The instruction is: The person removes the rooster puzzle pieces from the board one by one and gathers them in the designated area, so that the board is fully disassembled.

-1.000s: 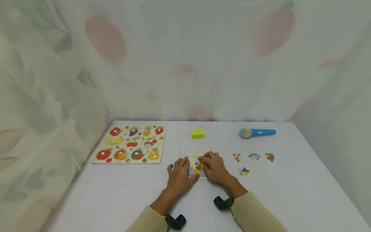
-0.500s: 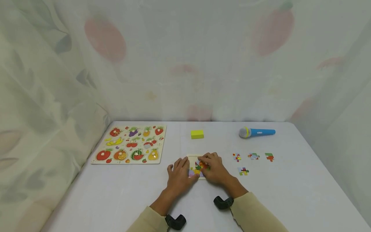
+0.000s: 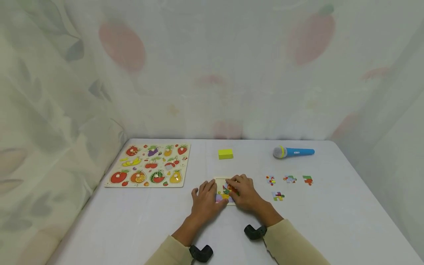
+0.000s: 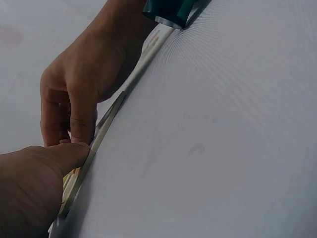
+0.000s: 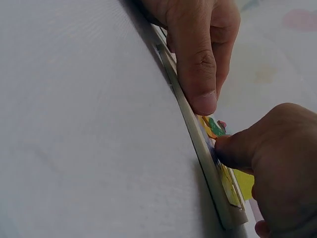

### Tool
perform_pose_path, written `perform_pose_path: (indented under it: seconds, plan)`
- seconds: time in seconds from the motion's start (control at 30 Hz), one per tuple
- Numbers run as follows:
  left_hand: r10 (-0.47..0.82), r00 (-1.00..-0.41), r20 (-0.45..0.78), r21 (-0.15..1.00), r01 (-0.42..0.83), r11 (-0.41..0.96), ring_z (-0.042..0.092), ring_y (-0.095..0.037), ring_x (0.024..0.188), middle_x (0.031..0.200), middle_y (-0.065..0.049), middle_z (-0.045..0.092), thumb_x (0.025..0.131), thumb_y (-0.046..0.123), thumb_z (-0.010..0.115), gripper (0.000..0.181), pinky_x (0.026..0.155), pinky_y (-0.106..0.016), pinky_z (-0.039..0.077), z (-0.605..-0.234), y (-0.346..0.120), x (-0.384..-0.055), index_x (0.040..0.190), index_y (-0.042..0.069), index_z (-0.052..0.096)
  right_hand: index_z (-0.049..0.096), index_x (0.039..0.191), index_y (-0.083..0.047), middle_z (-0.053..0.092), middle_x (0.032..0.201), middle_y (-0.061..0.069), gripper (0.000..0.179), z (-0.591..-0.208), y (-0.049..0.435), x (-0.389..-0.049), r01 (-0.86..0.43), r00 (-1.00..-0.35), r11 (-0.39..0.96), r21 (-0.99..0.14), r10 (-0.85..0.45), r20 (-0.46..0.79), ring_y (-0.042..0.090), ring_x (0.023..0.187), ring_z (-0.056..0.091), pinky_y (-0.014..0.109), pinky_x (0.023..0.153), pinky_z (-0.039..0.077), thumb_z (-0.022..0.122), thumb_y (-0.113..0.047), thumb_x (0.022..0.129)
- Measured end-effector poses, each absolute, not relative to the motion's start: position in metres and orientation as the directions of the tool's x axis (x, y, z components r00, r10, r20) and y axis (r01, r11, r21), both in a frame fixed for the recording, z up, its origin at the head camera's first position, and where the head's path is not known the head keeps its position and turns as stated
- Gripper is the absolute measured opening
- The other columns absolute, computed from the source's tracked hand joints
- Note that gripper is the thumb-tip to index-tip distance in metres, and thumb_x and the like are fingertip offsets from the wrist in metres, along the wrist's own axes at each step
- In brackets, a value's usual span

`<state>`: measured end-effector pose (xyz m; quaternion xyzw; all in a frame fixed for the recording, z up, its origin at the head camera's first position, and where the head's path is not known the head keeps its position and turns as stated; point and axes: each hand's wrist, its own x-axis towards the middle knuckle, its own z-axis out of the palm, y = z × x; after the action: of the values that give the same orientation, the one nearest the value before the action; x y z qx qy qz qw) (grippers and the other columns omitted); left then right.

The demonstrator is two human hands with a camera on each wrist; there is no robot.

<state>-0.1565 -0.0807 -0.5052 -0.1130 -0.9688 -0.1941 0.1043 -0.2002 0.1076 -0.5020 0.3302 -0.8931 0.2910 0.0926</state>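
A small jigsaw tray (image 3: 221,183) with a pale frame lies near the middle of the table, partly filled with colourful pieces. My left hand (image 3: 206,202) rests along its left side, fingers extended and thumb on the near edge. My right hand (image 3: 246,194) bends over the tray's right part, thumb and fingers pinching a red-orange and green jigsaw piece (image 3: 233,189) at the frame. In the right wrist view the right thumb (image 5: 233,151) touches the colourful piece beside the frame. Fingers cover much of the tray, so how the piece seats is hidden.
Several loose jigsaw pieces (image 3: 289,179) lie to the right. A yellow block (image 3: 225,154) and a blue toy microphone (image 3: 294,152) stand and lie farther back. At the left is a fruit peg board (image 3: 148,165). Patterned curtains (image 3: 212,73) hang beyond the table edge.
The pinched red-orange piece has turned and shifted slightly within the tray as the right thumb and fingers moved a little. The left hand has stayed in place.
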Motion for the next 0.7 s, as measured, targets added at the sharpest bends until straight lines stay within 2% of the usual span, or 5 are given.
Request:
perform_pose_path:
  seconds: [0.17,0.37,0.7]
  plan:
    - [0.179,-0.954,0.243,0.35,0.258,0.901,0.04,-0.033,0.128,0.14,-0.011,0.049,0.082,0.052,0.069,0.073,0.094,-0.059,0.027,-0.504,-0.08,-0.156,0.133,0.001,0.056,0.061,0.129,-0.005,0.059,0.111,0.0,0.042,-0.497,0.109,-0.199,-0.655,-0.755,0.61,-0.445,-0.53,0.386,0.018,0.101,0.046,0.047,0.088,0.032,0.069,-0.014,0.089]
    - [0.178,-0.954,0.241,0.356,0.258,0.898,0.04,-0.033,0.128,0.14,-0.011,0.049,0.082,0.051,0.069,0.073,0.094,-0.059,0.026,-0.502,-0.08,-0.155,0.133,0.0,0.055,0.064,0.124,-0.002,0.062,0.11,0.002,0.04,-0.491,0.112,-0.199,-0.689,-0.724,0.55,-0.472,-0.509,0.465,0.02,0.099,0.05,0.048,0.083,0.033,0.071,-0.01,0.086]
    - [0.176,-0.956,0.233,0.371,0.255,0.893,0.039,-0.032,0.129,0.142,-0.01,0.047,0.082,0.052,0.069,0.076,0.095,-0.059,0.025,-0.505,-0.08,-0.157,0.136,0.001,0.053,0.064,0.127,-0.008,0.063,0.115,-0.001,0.042,-0.466,0.139,-0.19,-0.672,-0.741,0.515,-0.533,-0.468,0.481,0.017,0.105,0.05,0.048,0.086,0.032,0.073,-0.011,0.085]
